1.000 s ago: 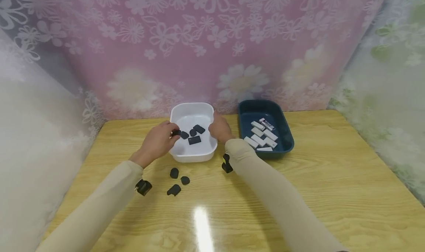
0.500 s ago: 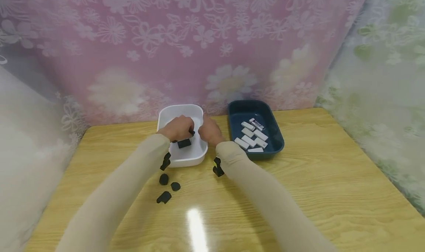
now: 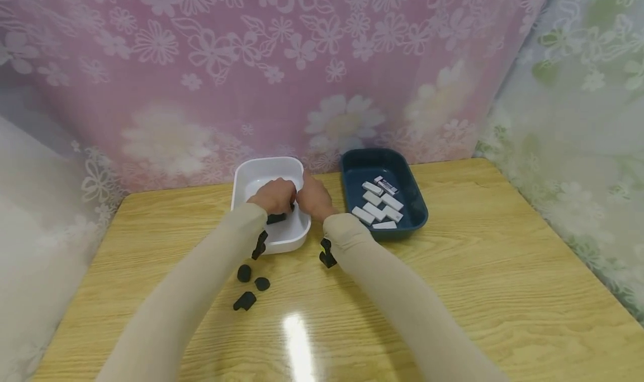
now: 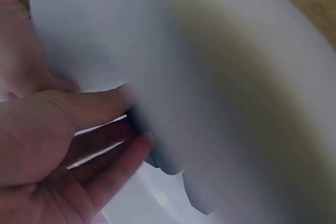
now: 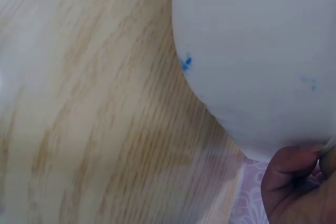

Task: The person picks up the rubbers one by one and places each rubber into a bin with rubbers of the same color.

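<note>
In the head view, my left hand (image 3: 274, 196) reaches into a white plastic basin (image 3: 256, 172) near its right wall. Thumb and fingers pinch a small black piece (image 4: 137, 120), partly hidden behind the basin wall in the left wrist view. A black rectangular block (image 3: 276, 218) lies in the basin below that hand, which covers other black pieces. My right hand (image 3: 314, 197) grips the basin's right rim, thumb and finger bent over the edge in the right wrist view. Three black pieces, one of them a notched piece (image 3: 244, 301), lie on the table in front of the basin.
A dark blue basin (image 3: 418, 221) with several white erasers (image 3: 373, 211) stands to the right of the white one. Both basins sit at the back of the wooden table (image 3: 478, 270), close to a pink floral curtain (image 3: 241, 102).
My left hand has moved right, from the white basin's left side to its right wall, with a black piece in its fingers. The right hand stays on the rim. The head view has shifted.
</note>
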### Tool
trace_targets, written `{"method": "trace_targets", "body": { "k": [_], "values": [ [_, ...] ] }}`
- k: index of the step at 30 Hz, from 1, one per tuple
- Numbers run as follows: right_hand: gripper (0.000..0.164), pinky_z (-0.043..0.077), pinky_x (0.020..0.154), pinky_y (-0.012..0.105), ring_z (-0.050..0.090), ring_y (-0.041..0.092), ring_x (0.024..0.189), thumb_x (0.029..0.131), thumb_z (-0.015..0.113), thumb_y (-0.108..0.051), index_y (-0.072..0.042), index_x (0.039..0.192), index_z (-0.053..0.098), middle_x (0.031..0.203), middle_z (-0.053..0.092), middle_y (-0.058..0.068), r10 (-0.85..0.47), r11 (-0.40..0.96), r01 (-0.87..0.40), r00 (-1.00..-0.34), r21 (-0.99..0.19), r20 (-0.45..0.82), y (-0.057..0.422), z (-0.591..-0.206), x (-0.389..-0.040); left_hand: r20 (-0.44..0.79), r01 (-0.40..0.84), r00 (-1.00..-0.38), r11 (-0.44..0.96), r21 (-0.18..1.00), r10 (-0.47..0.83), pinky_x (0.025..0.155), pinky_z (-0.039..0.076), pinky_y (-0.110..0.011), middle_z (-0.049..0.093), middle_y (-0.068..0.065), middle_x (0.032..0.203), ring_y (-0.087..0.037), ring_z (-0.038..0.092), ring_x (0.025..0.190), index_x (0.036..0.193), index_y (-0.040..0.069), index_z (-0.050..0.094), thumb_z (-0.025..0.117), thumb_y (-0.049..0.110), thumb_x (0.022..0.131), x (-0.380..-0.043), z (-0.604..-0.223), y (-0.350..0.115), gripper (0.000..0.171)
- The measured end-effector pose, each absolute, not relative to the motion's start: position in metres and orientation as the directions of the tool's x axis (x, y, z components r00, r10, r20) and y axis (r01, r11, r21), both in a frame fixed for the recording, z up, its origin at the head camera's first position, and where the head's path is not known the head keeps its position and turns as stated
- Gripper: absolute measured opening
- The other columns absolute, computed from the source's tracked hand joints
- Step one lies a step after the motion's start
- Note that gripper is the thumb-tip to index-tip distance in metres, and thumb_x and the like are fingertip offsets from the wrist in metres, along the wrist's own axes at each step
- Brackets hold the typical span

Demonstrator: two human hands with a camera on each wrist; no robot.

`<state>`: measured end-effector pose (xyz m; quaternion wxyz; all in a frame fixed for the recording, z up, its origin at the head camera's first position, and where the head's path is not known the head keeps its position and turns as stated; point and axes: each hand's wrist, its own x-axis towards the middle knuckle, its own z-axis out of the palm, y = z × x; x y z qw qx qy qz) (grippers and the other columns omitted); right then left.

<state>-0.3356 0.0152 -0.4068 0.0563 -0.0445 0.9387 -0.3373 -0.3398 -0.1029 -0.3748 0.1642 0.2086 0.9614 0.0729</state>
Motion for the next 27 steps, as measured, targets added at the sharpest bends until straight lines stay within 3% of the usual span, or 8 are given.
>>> {"method": "trace_targets", "body": {
  "k": [12,19,23,27],
  "values": [
    [0.050,0.053,0.077,0.039,0.063,0.025,0.097,0.092,0.055,-0.007,-0.008,0.138,0.038,0.115,0.059,0.013,-0.119,0.779,-0.037,-0.989,-0.626,-0.089,0.015,-0.408,-0.336,-0.250,0.363,-0.872,0.897,0.251,0.422,0.064,0.045,-0.034,0.061,-0.005,0.077,-0.021,0.058,0.069,0.086,0.007,0.062,0.068,0.008,0.085,-0.332,-0.385,-0.102,0.005],
    [0.058,0.052,0.078,0.041,0.062,0.026,0.098,0.092,0.051,-0.004,-0.007,0.146,0.030,0.122,0.057,0.015,-0.113,0.779,-0.016,-0.987,-0.627,-0.115,0.014,-0.409,-0.334,-0.267,0.365,-0.862,0.893,0.263,0.430,0.072,0.048,-0.035,0.065,-0.009,0.097,-0.020,0.059,0.078,0.104,0.004,0.066,0.071,0.012,0.086,-0.325,-0.384,-0.109,0.021],
    [0.063,0.052,0.079,0.041,0.061,0.028,0.101,0.090,0.048,-0.003,-0.005,0.149,0.025,0.129,0.054,0.017,-0.119,0.789,-0.030,-0.987,-0.614,-0.105,0.015,-0.409,-0.336,-0.188,0.401,-0.867,0.871,0.283,0.461,0.076,0.047,-0.038,0.065,-0.009,0.100,-0.021,0.059,0.082,0.105,0.003,0.067,0.068,0.016,0.088,-0.319,-0.373,-0.123,0.021],
    [0.059,0.050,0.083,0.041,0.060,0.028,0.102,0.090,0.049,-0.004,-0.003,0.146,0.030,0.127,0.056,0.017,-0.106,0.794,-0.039,-0.991,-0.606,-0.076,0.016,-0.408,-0.338,-0.016,0.430,-0.888,0.843,0.324,0.459,0.075,0.048,-0.039,0.064,-0.007,0.097,-0.021,0.059,0.083,0.100,0.007,0.068,0.062,0.016,0.090,-0.303,-0.358,-0.140,0.015]
  ]
}}
